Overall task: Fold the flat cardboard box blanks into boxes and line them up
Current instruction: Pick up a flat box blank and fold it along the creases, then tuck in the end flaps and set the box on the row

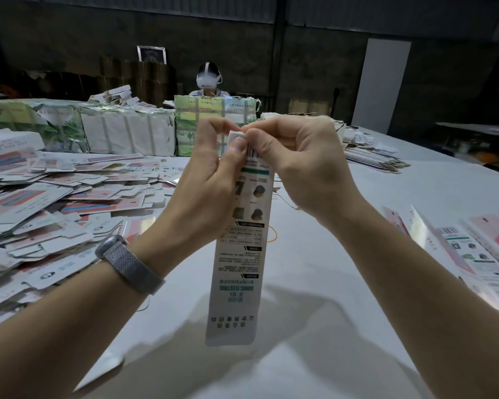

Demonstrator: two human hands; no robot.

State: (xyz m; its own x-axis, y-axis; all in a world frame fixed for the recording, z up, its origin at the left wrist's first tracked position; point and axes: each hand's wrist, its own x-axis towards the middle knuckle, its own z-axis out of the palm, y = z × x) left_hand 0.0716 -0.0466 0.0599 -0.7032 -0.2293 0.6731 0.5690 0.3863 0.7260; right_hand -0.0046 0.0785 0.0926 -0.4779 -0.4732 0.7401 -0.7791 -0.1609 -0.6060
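Long printed box blank (238, 254) held upright above the middle of the white bench (343, 197), left hand (211, 165) and right hand (294, 162) both pinching its top end, apparently to tuck the end flap; unfolded blanks (55, 203) heaped toward the left edge.

Matt printed cardboard box (239, 254), woven metal-mesh watch strap (130, 264)

Covering the top end of the long, narrow white printed cardboard box (239, 240): curled fingers of the left hand (211, 168) and right hand (297, 165). Blurring into unreadable marks on that box: the small print. Running off the frame's left edge, left of the box: the heap of flat pink-and-white cardboard blanks (55, 208).
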